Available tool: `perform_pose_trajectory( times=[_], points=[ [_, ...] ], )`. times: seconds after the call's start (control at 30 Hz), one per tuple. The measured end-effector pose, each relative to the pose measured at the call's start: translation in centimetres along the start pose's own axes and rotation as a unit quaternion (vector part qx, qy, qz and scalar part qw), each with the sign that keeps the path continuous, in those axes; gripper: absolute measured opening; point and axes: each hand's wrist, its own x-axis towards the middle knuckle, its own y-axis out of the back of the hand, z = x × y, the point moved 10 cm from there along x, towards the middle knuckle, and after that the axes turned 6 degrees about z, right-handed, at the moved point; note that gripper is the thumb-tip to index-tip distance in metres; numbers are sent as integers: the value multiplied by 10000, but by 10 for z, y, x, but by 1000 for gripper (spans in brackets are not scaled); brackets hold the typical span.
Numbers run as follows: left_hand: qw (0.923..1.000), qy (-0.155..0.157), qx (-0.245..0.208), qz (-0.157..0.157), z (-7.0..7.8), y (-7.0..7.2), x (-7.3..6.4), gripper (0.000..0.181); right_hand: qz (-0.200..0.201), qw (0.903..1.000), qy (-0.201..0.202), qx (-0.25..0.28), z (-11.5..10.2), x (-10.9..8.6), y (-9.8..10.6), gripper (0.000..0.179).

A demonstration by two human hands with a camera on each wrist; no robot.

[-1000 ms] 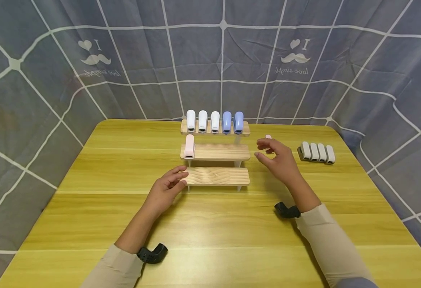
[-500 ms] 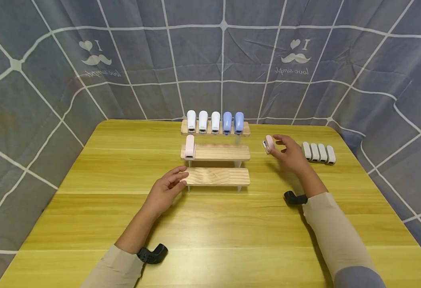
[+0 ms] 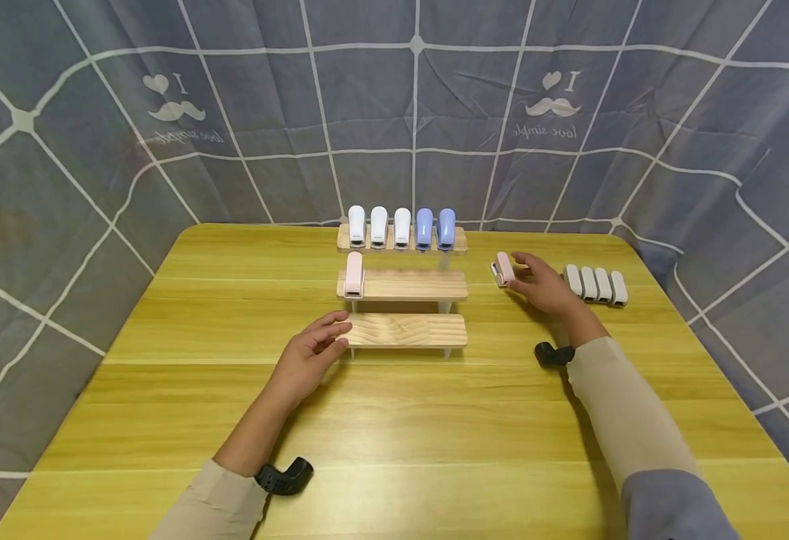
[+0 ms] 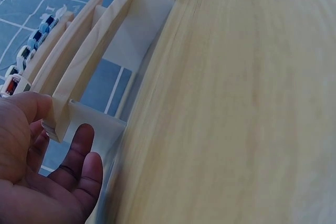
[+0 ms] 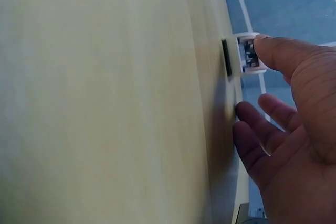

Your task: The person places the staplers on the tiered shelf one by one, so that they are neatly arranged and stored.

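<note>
A wooden three-tier display stand (image 3: 408,331) stands mid-table on pale supports. My left hand (image 3: 307,361) holds the left end of its lowest tier, thumb at the front edge, other fingers loosely bent. To the right of the stand, a pink mini stapler (image 3: 504,268) is on the table, its front opening showing in the right wrist view. My right hand (image 3: 541,283) pinches this stapler, thumb at the near end and index finger toward the far end, remaining fingers loose. Another pink mini stapler (image 3: 354,274) stands at the left of the middle tier.
On the top tier are three white mini staplers (image 3: 379,227) and two blue ones (image 3: 424,228) in a row. Several off-white staplers (image 3: 595,284) stand side by side at the table's right. A grey curtain (image 3: 367,97) hangs behind the wooden table (image 3: 421,427).
My right hand has moved right and closed in on the pink stapler, which it partly covered before. The left hand stays at the stand; the staplers on the tiers have not moved.
</note>
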Motion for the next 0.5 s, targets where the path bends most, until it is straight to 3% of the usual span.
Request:
perform_pose_trajectory(
  times=[0.5],
  points=[
    [10000, 73, 24, 2, 2, 1, -1, 32, -35, 9999, 62, -155, 4, 11, -3, 71]
  ],
)
